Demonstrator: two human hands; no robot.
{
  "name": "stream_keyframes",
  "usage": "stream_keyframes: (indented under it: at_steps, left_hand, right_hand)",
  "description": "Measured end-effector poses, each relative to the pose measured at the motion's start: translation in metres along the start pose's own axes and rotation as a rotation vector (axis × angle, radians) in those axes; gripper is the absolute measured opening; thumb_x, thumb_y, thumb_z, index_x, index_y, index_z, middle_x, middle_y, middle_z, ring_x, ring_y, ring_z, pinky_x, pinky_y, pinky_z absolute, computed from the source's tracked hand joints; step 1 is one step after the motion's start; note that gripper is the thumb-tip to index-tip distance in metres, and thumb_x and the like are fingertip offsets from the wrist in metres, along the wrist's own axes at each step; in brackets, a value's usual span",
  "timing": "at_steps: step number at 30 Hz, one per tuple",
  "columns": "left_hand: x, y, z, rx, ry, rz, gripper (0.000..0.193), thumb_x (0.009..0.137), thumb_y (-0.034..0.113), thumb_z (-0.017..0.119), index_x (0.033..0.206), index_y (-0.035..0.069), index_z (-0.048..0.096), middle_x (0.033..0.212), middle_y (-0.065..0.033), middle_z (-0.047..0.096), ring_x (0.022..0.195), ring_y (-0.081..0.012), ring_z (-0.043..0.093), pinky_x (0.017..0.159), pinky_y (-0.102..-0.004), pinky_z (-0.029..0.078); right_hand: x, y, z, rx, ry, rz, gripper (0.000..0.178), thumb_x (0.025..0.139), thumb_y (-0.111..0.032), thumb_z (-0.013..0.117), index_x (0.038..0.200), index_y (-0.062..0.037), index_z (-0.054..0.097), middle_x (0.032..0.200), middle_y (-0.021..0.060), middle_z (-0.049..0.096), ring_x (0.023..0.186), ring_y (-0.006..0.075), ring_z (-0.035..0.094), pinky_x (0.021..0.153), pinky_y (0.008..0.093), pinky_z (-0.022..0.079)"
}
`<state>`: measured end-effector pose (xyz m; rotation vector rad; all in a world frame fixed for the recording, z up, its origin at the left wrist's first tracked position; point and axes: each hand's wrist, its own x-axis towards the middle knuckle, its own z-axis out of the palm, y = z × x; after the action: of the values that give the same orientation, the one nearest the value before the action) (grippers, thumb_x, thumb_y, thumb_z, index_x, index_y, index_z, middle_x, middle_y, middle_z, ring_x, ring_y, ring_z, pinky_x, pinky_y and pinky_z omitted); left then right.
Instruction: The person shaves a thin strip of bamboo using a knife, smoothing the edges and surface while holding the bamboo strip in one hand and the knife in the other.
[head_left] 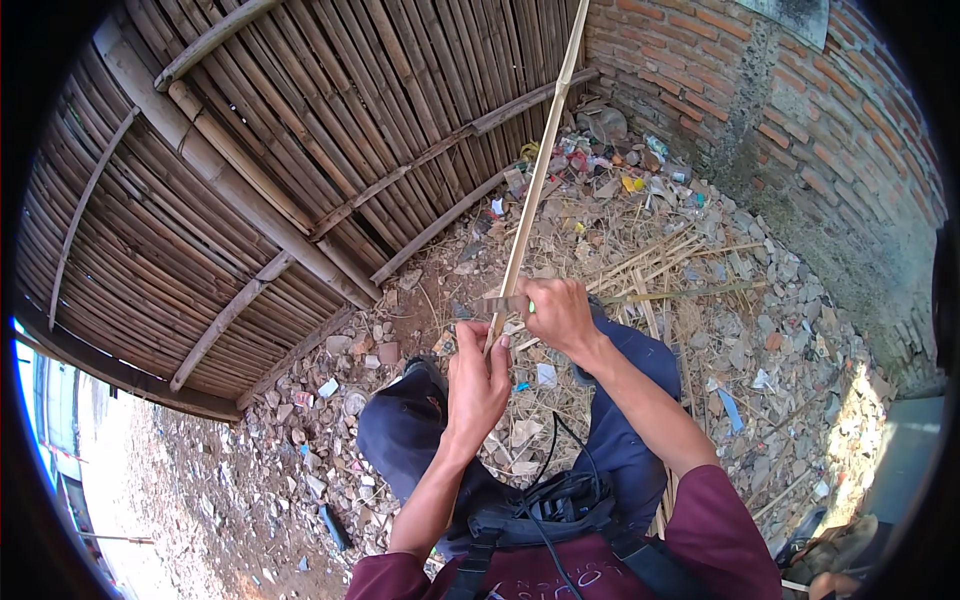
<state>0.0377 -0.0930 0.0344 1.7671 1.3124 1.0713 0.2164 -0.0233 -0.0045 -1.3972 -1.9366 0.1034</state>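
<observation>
A long pale bamboo strip slants from between my hands up past the top edge of the view. My left hand is closed around its near end, thumb and fingers pinching it. My right hand grips a knife just above and to the right of the left. The short, dull blade lies across the strip near its lower end, touching it. The knife's handle is mostly hidden inside my right fist; a bit of green shows beside the fingers.
A bamboo slat wall rises at left, meeting a brick wall at right. Rubble and litter cover the ground around my knees. Loose bamboo strips lie ahead to the right. A dark bag with a cord rests at my waist.
</observation>
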Motion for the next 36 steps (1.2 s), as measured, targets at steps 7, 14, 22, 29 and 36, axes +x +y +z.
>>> stream_keyframes:
  at_steps: [7, 14, 22, 29, 36]
  left_hand:
    - [-0.003, 0.009, 0.004, 0.027, 0.008, 0.042, 0.019, 0.107, 0.003, 0.058, 0.116, -0.003, 0.044, 0.076, -0.0167, 0.067, 0.063, -0.0297, 0.067, 0.061, -0.0414, 0.051]
    - [-0.011, 0.011, 0.002, 0.052, 0.01, 0.039, 0.019, 0.107, 0.004, 0.058, 0.117, -0.002, 0.043, 0.077, -0.0207, 0.066, 0.064, -0.0364, 0.067, 0.059, -0.0444, 0.049]
    - [-0.02, 0.01, 0.001, 0.085, 0.033, 0.087, 0.021, 0.106, 0.005, 0.059, 0.118, -0.002, 0.043, 0.082, -0.0276, 0.068, 0.069, -0.0487, 0.068, 0.061, -0.052, 0.05]
    - [-0.027, 0.012, -0.002, 0.148, 0.004, 0.05, 0.021, 0.106, 0.006, 0.059, 0.117, -0.002, 0.043, 0.083, -0.0292, 0.068, 0.072, -0.0519, 0.068, 0.059, -0.0572, 0.049]
    - [-0.034, 0.009, -0.004, 0.162, -0.004, 0.022, 0.021, 0.106, 0.006, 0.06, 0.117, -0.001, 0.043, 0.082, -0.0306, 0.069, 0.073, -0.0537, 0.068, 0.06, -0.0594, 0.05]
  right_hand:
    - [0.001, 0.0, -0.003, -0.02, 0.078, 0.019, 0.013, 0.076, -0.005, 0.069, 0.088, -0.0075, 0.07, 0.071, 0.0161, 0.072, 0.066, 0.0358, 0.074, 0.059, 0.0484, 0.056]
    - [0.003, -0.004, -0.008, -0.031, 0.126, 0.018, 0.015, 0.074, -0.006, 0.072, 0.089, -0.0074, 0.071, 0.073, 0.0157, 0.073, 0.067, 0.0353, 0.074, 0.059, 0.0474, 0.056]
    - [0.007, 0.001, -0.01, -0.009, 0.173, 0.045, 0.013, 0.074, -0.007, 0.07, 0.087, -0.0077, 0.07, 0.073, 0.016, 0.072, 0.067, 0.0376, 0.073, 0.058, 0.0496, 0.054]
    - [0.009, 0.008, -0.008, -0.016, 0.221, 0.044, 0.009, 0.075, -0.007, 0.069, 0.084, -0.0074, 0.069, 0.071, 0.0165, 0.07, 0.064, 0.0376, 0.072, 0.057, 0.0492, 0.053]
    - [0.01, 0.005, -0.01, -0.01, 0.205, 0.057, 0.005, 0.079, -0.011, 0.066, 0.082, -0.0071, 0.068, 0.068, 0.0164, 0.069, 0.062, 0.0365, 0.071, 0.056, 0.0481, 0.053]
